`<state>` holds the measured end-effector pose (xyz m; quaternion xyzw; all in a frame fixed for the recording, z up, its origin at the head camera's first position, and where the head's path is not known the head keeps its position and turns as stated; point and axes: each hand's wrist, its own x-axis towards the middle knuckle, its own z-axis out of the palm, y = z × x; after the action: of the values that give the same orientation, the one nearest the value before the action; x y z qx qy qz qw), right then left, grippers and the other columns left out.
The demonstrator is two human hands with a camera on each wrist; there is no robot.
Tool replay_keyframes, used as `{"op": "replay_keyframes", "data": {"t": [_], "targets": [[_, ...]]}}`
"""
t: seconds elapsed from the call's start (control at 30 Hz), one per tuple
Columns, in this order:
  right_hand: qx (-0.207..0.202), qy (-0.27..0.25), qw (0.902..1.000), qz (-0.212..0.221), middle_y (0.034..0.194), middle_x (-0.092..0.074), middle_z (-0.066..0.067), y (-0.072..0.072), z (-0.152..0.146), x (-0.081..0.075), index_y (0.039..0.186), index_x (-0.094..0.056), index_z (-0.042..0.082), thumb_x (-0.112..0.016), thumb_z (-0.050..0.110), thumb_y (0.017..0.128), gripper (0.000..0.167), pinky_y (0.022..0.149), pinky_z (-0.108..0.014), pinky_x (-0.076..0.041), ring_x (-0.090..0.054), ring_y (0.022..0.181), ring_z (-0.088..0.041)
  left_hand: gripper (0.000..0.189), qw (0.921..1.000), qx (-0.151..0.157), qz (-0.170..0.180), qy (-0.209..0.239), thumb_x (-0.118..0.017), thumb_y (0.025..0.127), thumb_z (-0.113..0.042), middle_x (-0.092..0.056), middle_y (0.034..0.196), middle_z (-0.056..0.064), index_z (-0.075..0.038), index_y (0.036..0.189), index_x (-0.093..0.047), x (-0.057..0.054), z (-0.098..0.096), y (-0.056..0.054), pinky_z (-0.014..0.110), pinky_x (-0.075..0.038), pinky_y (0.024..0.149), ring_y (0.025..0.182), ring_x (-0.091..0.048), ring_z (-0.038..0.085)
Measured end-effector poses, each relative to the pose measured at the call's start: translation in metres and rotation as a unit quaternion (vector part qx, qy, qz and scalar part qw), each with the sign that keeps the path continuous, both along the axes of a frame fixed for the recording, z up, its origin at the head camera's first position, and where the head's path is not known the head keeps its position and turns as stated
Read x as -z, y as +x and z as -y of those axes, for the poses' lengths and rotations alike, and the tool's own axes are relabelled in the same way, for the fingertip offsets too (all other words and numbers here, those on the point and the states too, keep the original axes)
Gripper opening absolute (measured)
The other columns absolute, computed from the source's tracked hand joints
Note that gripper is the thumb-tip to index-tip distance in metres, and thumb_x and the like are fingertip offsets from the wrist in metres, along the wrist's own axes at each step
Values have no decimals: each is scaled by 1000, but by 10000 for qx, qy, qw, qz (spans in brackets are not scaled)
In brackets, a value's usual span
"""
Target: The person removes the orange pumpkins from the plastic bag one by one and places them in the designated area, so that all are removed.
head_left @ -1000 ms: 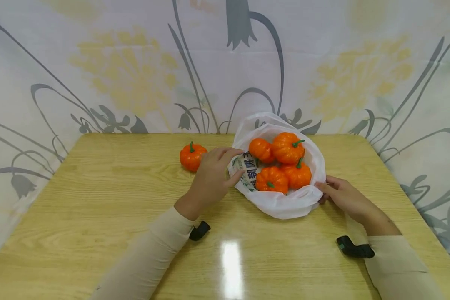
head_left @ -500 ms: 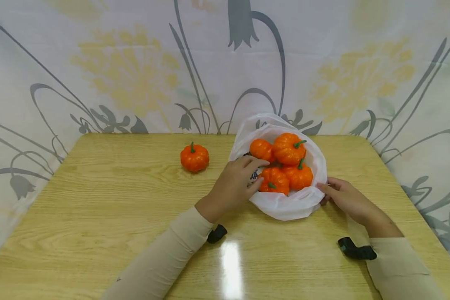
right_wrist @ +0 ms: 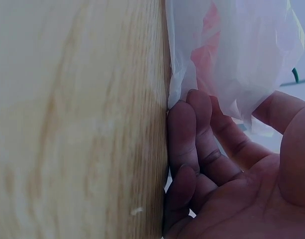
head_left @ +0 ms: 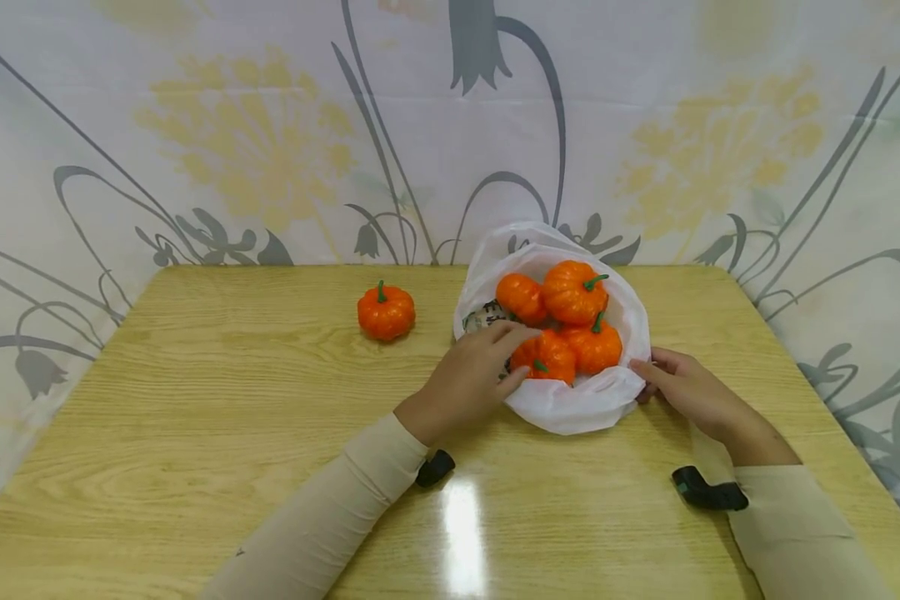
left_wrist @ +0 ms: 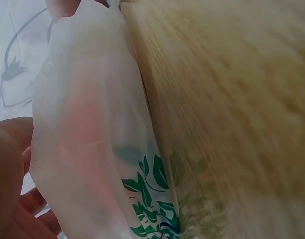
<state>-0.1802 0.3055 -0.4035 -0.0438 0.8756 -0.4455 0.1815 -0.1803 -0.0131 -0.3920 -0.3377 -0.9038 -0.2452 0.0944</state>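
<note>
White bag (head_left: pixel 573 412) sits on the table (head_left: pixel 195 417) with 4 orange pumpkins (head_left: pixel 572 293) in it. The right hand (head_left: pixel 686 392) pinches its right edge. The left hand (head_left: pixel 468 379), thumb and fingers apart, reaches over its left edge by the front pumpkin (head_left: pixel 549 353). 1 loose pumpkin (head_left: pixel 386 315) sits to the left.

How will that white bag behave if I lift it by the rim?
The white bag will likely flop, given its loose creases. It looks thin, with colour showing through its side, so it might tear. The rounded pumpkins inside may roll together.
</note>
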Motion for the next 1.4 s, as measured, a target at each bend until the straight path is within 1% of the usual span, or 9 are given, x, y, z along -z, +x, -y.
{"op": "replay_keyframes", "data": {"t": [0.1, 0.2, 0.33, 0.47, 0.77, 0.93, 1.03, 1.27, 1.4], "targets": [[4, 3, 10000, -6, 87, -60, 4, 0, 0, -1, 125, -53, -1, -42, 40, 107, 45, 75, -21, -46, -55, 84, -10, 50, 9998, 48, 127, -116, -64, 98, -29, -53, 144, 2, -21, 145, -50, 0, 0, 1, 38, -46, 110, 128, -57, 22], [6, 21, 10000, -6, 89, -60, 4, 0, 0, -2, 127, -52, -1, -42, 40, 107, 47, 76, -21, -46, -55, 85, -10, 54, 9994, 83, 183, -265, -64, 98, -30, -47, 152, 5, -22, 148, -47, 1, 0, 1, 40, -43, 113, 136, -52, 25], [6, 62, 10000, -28, 90, -61, 3, 0, 1, -3, 127, -53, -1, -43, 40, 107, 47, 77, -20, -47, -56, 86, -10, 58, 9988, 137, 281, -364, -66, 97, -28, -42, 157, 8, -22, 151, -44, 3, 1, 1, 42, -43, 113, 138, -50, 28], [0, 66, 10000, -27, 90, -62, 2, -1, 2, -3, 126, -53, -2, -43, 40, 107, 48, 78, -20, -46, -57, 86, -9, 61, 9980, 148, 418, -445, -66, 97, -28, -38, 160, 6, -22, 153, -42, 4, 2, 2, 43, -42, 114, 140, -48, 28], [-37, 18, 10000, 8, 89, -63, 2, -1, 1, -1, 130, -52, -3, -43, 40, 107, 50, 79, -18, -46, -58, 86, -10, 59, 9984, 229, 406, -335, -66, 97, -26, -38, 160, 4, -20, 151, -43, 6, 3, 3, 43, -41, 114, 143, -45, 24], [-24, 7, 10000, 8, 89, -63, 2, 0, 1, -2, 130, -51, -4, -43, 40, 107, 50, 79, -18, -47, -59, 85, -9, 59, 9977, 116, 541, -396, -65, 98, -28, -41, 159, -1, -24, 151, -42, 5, 1, 4, 48, -42, 111, 144, -43, 21], [-17, 13, 10000, 4, 89, -63, 2, 1, 0, -2, 129, -52, -4, -43, 39, 107, 49, 79, -18, -47, -58, 85, -10, 56, 9976, 77, 534, -425, -63, 99, -28, -43, 157, -1, -25, 150, -43, 5, 0, 5, 49, -41, 112, 144, -43, 21], [-18, 16, 10000, 11, 89, -62, 3, 1, 0, -1, 127, -53, -3, -43, 40, 107, 48, 78, -19, -47, -58, 85, -10, 48, 9993, 76, 239, -289, -62, 99, -24, -53, 145, 0, -22, 145, -49, 6, -7, -1, 45, -44, 108, 134, -52, 21], [-14, 43, 10000, -6, 89, -63, 3, 0, 0, -1, 127, -53, -3, -43, 40, 107, 48, 78, -20, -47, -58, 85, -9, 53, 9990, 73, 360, -261, -63, 98, -24, -49, 149, 2, -23, 148, -46, 5, -8, -3, 46, -44, 109, 135, -51, 23]]}}
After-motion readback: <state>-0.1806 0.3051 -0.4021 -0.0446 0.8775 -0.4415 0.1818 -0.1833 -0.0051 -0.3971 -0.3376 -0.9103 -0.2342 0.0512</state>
